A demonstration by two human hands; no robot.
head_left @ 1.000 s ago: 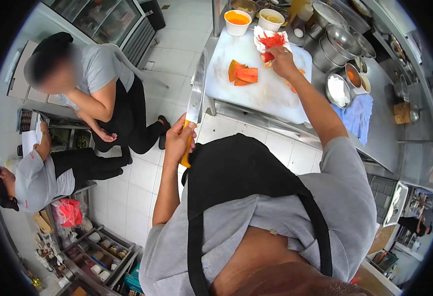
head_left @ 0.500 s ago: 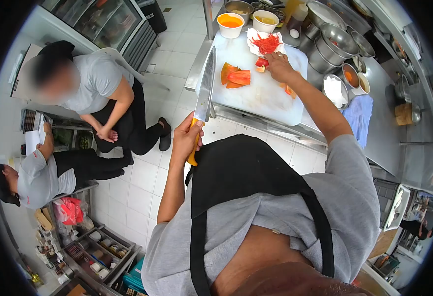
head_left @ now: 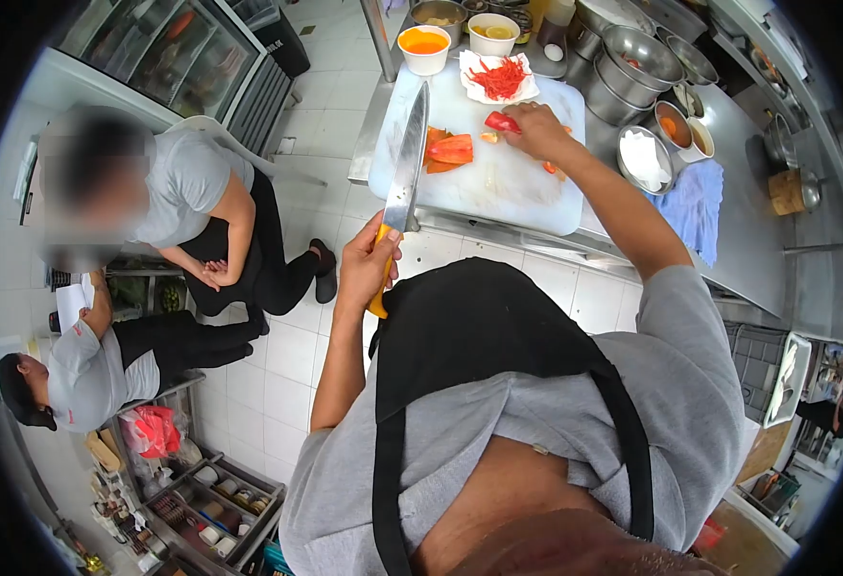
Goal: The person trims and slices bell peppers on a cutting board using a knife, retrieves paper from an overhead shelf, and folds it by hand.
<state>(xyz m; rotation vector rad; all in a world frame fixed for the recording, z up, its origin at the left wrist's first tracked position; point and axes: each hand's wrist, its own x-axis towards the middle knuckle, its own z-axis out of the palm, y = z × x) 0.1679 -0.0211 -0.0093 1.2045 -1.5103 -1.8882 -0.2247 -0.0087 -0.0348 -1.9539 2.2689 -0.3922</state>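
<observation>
Well inside board edges: red piece.

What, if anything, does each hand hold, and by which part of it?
The left hand holds the knife by its yellow handle. The right hand appears to hold a red vegetable piece by its right end.

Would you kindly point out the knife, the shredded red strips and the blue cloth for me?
Knife (head_left: 404,189): head view, on the blade.
Shredded red strips (head_left: 500,79): head view, middle of the pile.
Blue cloth (head_left: 698,204): head view, on its folds.
</observation>
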